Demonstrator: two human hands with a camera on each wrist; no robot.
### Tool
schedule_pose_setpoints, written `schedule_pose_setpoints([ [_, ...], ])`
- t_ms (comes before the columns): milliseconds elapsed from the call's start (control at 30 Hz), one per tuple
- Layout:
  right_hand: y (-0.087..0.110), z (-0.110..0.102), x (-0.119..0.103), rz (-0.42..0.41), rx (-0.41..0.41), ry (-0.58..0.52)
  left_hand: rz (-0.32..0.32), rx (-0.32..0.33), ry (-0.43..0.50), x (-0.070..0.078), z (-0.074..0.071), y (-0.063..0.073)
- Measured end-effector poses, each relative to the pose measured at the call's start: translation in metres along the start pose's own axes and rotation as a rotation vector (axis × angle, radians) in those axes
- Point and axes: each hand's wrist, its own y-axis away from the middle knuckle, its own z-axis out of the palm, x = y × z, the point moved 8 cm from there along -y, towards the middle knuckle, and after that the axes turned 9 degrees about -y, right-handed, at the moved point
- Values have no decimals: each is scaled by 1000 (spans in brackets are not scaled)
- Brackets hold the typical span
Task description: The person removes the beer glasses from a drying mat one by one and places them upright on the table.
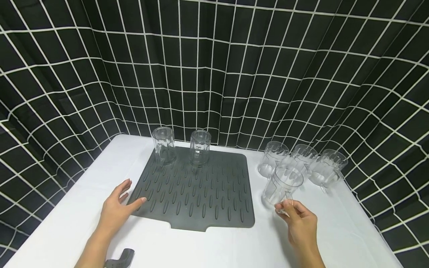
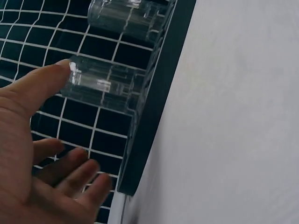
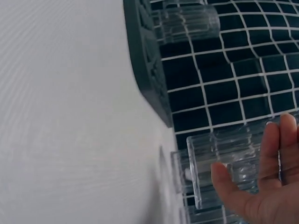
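My right hand [image 1: 298, 223] pinches the handle of a clear glass mug [image 1: 281, 186] to the right of the mat. In the right wrist view, thumb and fingers of that hand [image 3: 261, 177] lie against the mug [image 3: 229, 158], the handle partly hidden. Over the left edge of a dark grey drying mat [image 1: 201, 197], my left hand [image 1: 117, 208] is held with fingers spread and nothing in them. Two more glass mugs [image 1: 164, 145] [image 1: 200, 148] stand upside down at the mat's back left. The left wrist view shows the left hand [image 2: 51, 154] apart from the mugs.
Behind the held mug, three clear mugs [image 1: 272, 158] [image 1: 303, 152] [image 1: 328, 167] stand close together on the white table [image 1: 231, 247]. A grey curved object [image 1: 122, 258] lies near the left forearm. A black curtain with white grid lines [image 1: 214, 74] surrounds the table's back and sides.
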Motion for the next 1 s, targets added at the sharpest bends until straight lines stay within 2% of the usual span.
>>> schedule_pose_setpoints([
  [200,-4,-9,12,25,13,16,-77,-155,-97,-13,13,1],
  [300,-5,-11,16,30,15,19,-81,-192,-161,-16,17,1],
  [400,-5,-12,19,37,16,30,-61,-198,-208,-17,19,2],
  [667,-5,-14,24,72,22,65,5,-207,-242,-17,23,1],
  [1000,-7,-17,28,56,6,72,2,-220,-255,-16,24,2],
])
